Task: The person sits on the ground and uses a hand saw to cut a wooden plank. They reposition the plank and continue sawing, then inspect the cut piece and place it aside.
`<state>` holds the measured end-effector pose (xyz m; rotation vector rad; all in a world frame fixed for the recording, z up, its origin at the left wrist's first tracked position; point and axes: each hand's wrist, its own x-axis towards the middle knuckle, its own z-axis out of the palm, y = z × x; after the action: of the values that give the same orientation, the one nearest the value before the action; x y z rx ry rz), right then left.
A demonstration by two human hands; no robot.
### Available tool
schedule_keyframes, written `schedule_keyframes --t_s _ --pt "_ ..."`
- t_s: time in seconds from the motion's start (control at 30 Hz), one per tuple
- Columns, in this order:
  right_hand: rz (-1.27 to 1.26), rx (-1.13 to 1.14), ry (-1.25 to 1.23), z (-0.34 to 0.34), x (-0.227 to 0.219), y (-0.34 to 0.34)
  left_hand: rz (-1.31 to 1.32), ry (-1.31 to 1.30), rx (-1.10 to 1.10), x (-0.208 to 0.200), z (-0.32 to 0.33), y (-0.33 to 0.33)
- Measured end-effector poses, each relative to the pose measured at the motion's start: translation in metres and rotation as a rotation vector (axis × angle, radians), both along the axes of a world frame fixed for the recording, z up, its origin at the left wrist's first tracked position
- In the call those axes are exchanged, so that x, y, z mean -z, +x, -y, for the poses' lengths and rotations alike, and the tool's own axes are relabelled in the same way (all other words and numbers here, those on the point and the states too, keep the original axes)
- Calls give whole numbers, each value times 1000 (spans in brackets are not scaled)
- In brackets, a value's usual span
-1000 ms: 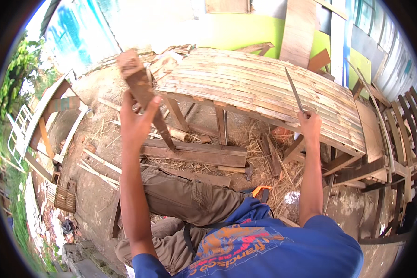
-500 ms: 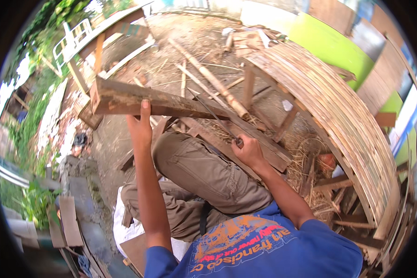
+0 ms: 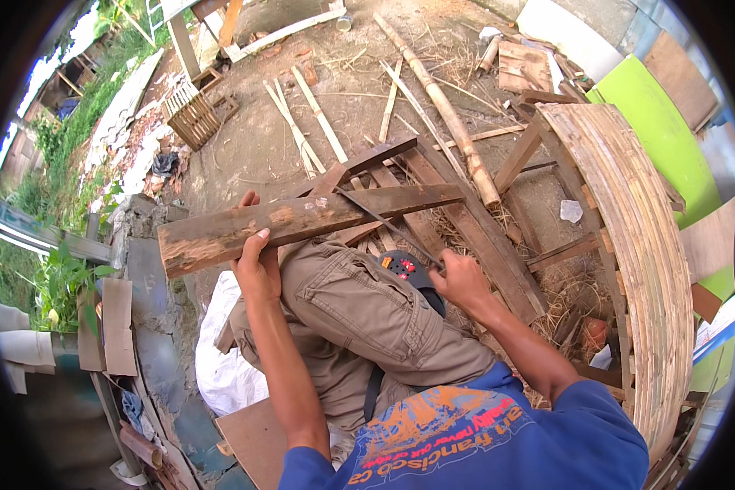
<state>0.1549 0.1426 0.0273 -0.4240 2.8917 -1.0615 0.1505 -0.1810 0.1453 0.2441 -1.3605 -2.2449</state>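
Note:
A rough brown wooden plank point(image 3: 310, 216) lies slanted across the front of my raised knee. My left hand point(image 3: 258, 268) grips its lower edge near the left end, thumb on the near face and fingers behind. In my right hand point(image 3: 463, 283) is the handle of a long, thin, dark blade-like tool point(image 3: 390, 226). The tool points up and left, and its tip overlaps the plank's near face; whether it touches the wood I cannot tell. Below the plank, a dark clog with red decorations point(image 3: 403, 265) shows on my foot.
More boards point(image 3: 482, 220) lie crossed on the ground beyond the plank. A bamboo pole point(image 3: 441, 110) and thin strips lie farther off. To the right stands a slatted bamboo bench point(image 3: 629, 212). On the left runs a low concrete block wall point(image 3: 151, 286), with a white sack point(image 3: 224, 359) beside me.
The plank's left end has come lower, and its worn broad face now shows more. Both hands keep their grips. The view has tipped, so more ground shows beyond the boards.

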Motion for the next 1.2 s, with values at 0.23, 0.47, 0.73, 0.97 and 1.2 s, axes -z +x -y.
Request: schedule_keyframes --t_s 0.23,0.47,0.73,0.97,1.2 --pt "131 152 119 -10 22 -17 -176 119 -191 -15 -50 -15" --pt "129 -43 -130 -2 -20 -4 -250 98 -219 -17 -54 -38" --pt "264 196 16 -36 26 -27 -226 119 -239 -7 -44 -42" --pt "224 281 26 -63 67 -32 -174 109 -259 -4 -40 -42" --pt "189 75 -35 -35 44 -26 -162 147 -283 0 -37 -31"
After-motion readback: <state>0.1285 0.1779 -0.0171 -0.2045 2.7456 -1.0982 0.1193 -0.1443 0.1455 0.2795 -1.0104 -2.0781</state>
